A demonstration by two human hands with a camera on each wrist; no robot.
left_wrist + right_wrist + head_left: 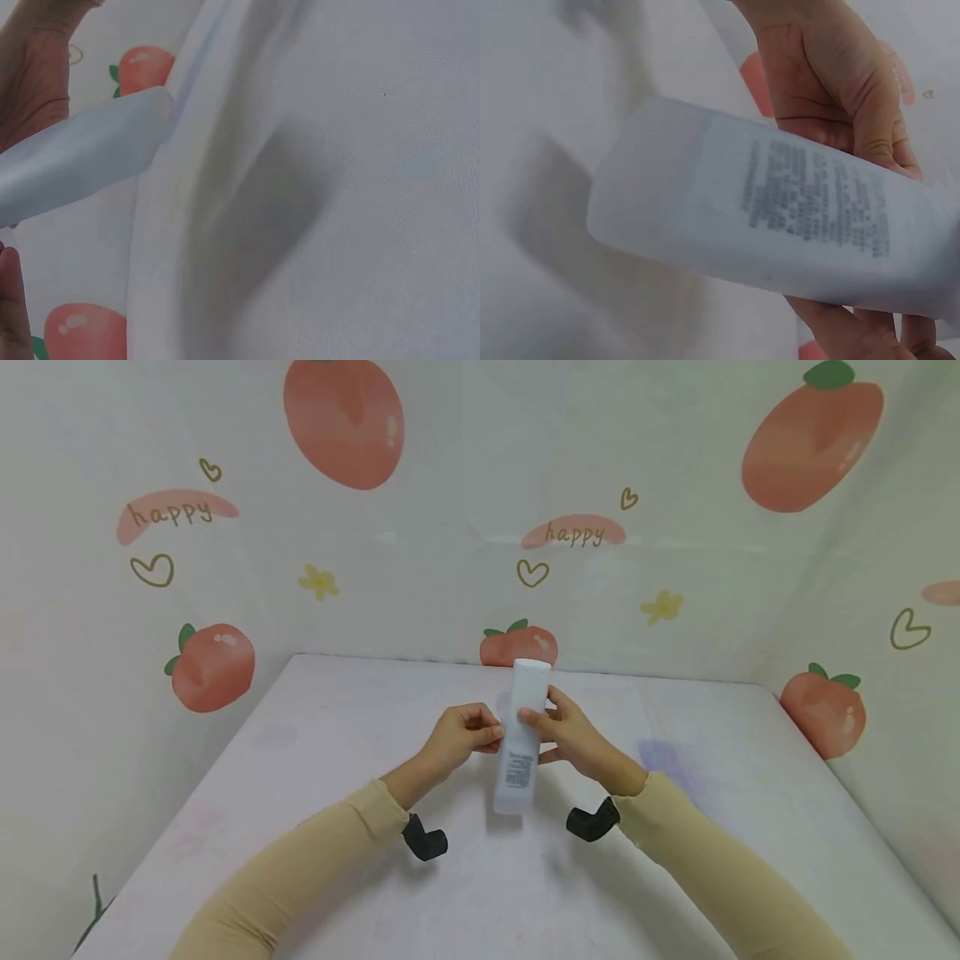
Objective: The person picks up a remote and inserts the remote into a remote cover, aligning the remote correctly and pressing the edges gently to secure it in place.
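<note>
A tall white plastic bottle point(522, 735) is held tilted above the table, its flat face with small dark print turned towards the head camera. My right hand point(576, 737) grips it from the right, thumb across the front and other fingers round the far side. At its left edge, my left hand point(463, 737) has curled fingers, with thumb and fingertip pinched together right at the bottle's side. In the right wrist view the printed text point(817, 195) and the frosted end point(641, 176) show large. The left wrist view catches only part of the bottle point(82, 157).
A white cloth-covered table point(360, 710) lies beneath, with the bottle's shadow point(277, 195) on it. Behind stands a pale backdrop point(450, 485) printed with red fruit and hearts. Black wrist mounts point(592, 821) hang below both sleeves.
</note>
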